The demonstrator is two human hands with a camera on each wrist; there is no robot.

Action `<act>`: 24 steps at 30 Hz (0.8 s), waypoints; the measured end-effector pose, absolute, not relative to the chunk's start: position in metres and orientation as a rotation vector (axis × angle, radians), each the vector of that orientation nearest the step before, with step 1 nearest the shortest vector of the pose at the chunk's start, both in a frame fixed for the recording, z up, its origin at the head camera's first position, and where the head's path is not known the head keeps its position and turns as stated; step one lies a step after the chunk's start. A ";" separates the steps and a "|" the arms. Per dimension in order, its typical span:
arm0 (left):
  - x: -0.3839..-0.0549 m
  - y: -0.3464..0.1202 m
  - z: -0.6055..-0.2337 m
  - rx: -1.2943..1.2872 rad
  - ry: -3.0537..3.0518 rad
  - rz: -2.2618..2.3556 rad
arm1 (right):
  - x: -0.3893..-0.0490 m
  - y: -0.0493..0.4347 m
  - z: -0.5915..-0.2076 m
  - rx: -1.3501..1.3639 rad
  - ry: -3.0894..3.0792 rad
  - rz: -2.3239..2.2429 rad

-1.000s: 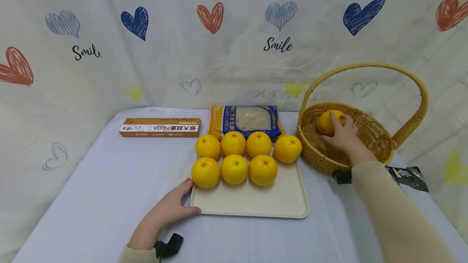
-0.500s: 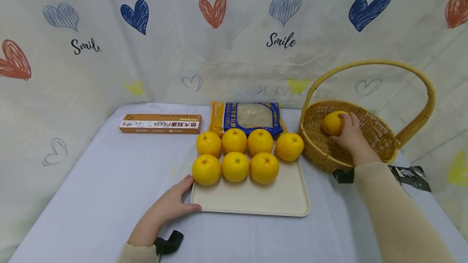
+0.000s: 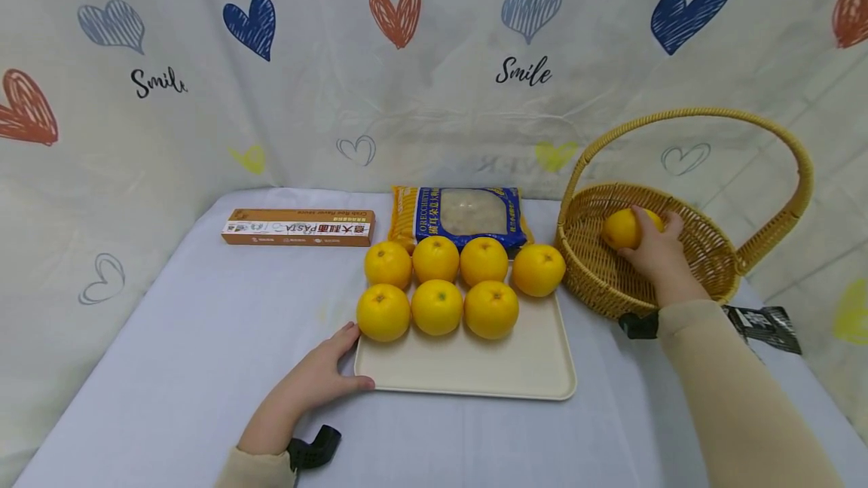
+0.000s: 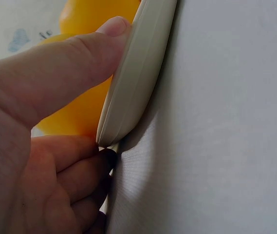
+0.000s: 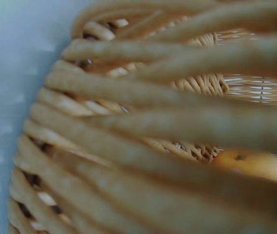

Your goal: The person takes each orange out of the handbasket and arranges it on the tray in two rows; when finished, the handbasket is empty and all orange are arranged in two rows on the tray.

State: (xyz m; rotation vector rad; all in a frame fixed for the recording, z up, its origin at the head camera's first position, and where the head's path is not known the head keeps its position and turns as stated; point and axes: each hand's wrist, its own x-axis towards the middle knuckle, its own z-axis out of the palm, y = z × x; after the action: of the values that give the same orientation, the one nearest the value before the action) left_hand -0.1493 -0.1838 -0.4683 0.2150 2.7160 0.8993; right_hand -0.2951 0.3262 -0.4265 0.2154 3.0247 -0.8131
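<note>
My right hand (image 3: 663,258) is inside the wicker basket (image 3: 600,300), its fingers and thumb round an orange (image 3: 618,229). In the right wrist view the blurred weave (image 5: 123,126) fills most of the picture, and part of the orange (image 5: 250,165) shows past it; the hand is hidden there. My left hand (image 3: 308,379) holds the near left corner of a cream tray (image 3: 475,371). The left wrist view has the thumb (image 4: 80,63) on the tray's rim (image 4: 133,83), with curled fingers at its corner. Several oranges (image 3: 437,307) sit in two rows on the tray.
Behind the oranges lies a blue and yellow pasta bag (image 3: 468,213). A brown pasta box (image 3: 298,228) is at the back left. The basket's tall handle (image 3: 705,113) arches over its opening. A black packet (image 3: 766,328) lies right of the basket.
In the basket the right hand and the orange have shifted slightly to the right. The whole head view has moved a little. My left hand stays at the tray's corner.
</note>
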 end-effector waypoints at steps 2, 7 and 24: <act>-0.149 -0.184 -0.468 0.211 2.715 0.899 | -0.296 0.326 -0.426 0.198 3.042 -0.793; -0.149 -0.183 -0.468 0.196 2.705 0.907 | -0.296 0.326 -0.424 0.152 3.084 -0.730; -0.149 -0.183 -0.468 0.171 2.705 0.926 | -0.282 0.313 -0.400 0.145 3.284 -0.748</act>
State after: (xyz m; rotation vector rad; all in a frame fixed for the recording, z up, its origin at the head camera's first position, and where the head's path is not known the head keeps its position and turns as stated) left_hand -0.1487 -0.1832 -0.4677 0.1712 2.7052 0.9258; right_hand -0.2822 0.3133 -0.4004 0.1451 3.2843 -0.7479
